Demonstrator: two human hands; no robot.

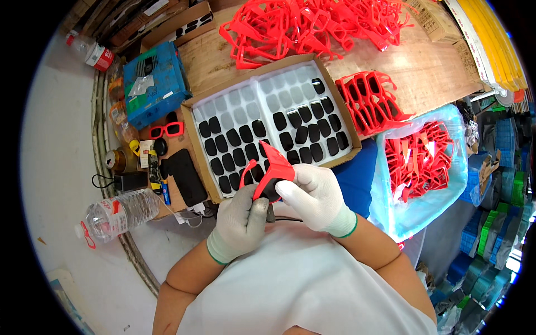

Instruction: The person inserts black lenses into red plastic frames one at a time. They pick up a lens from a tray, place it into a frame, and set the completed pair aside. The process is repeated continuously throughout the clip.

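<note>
Red sunglasses with a dark lens are held between my two gloved hands, close to my body. My left hand pinches the lower left part of the frame, its glove fingertips greyed. On the other side, my right hand grips the frame near the hinge, thumb by the lens. Just beyond them lies a shallow cardboard box lined with white trays, where rows of black lenses sit in the nearer pockets. My fingers hide part of the frame and lens.
A heap of red frames covers the table's far side. Red glasses with dark lenses stand stacked right of the box. A lined bin holds more red pieces. Left are a black phone, a blue box and a large plastic bottle.
</note>
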